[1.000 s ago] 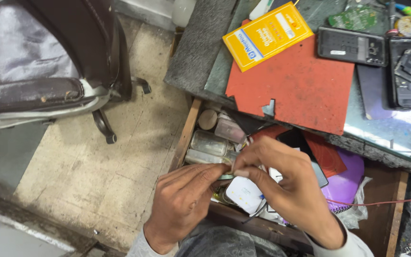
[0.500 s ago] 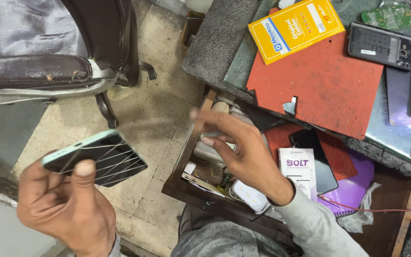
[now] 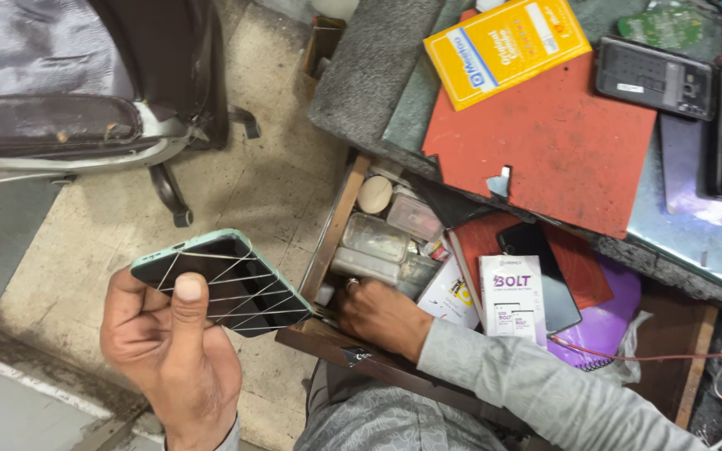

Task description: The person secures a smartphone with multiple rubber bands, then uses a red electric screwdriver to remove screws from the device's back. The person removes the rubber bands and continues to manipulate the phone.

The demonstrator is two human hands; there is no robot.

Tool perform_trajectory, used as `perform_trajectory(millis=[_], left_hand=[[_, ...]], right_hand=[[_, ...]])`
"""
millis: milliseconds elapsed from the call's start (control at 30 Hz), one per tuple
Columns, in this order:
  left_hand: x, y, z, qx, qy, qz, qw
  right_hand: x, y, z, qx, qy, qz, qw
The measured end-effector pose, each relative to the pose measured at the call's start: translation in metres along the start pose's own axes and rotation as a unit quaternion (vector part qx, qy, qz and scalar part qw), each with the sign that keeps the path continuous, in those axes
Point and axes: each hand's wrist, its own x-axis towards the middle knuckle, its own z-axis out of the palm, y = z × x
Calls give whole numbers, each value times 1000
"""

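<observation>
Left hand: the left hand (image 3: 173,355) grips a mint-green phone (image 3: 223,281) bound with criss-crossed thread, thumb pressed on its dark screen, held low at the near left above the floor.
Right hand: the right hand (image 3: 380,316) reaches into an open wooden drawer (image 3: 333,230); whether the fingers close on anything cannot be told.
Drawer: clear plastic boxes (image 3: 375,238), a white carton (image 3: 512,298) and a dark phone (image 3: 542,271) lie inside.
Surface: a worn workbench (image 3: 369,67) at the far right carries a red mat (image 3: 553,138), a yellow box (image 3: 505,48) and opened handsets (image 3: 655,77).
Room: stained tiled floor (image 3: 244,188), with a dark leather chair (image 3: 68,83) at the far left.
</observation>
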Motion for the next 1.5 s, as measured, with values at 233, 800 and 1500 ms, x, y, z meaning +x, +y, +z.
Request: perform_trajectory(millis=[233, 800, 1500], left_hand=[[-3, -4, 14, 2, -13, -27, 1000], [-23, -27, 71, 187, -215, -133, 949], [-57, -29, 182, 182, -449, -253, 837]], right_hand=[[7, -2, 23, 77, -26, 42, 996], [-118, 28, -146, 415, 302, 238, 824], [-246, 19, -201, 504, 443, 182, 719]])
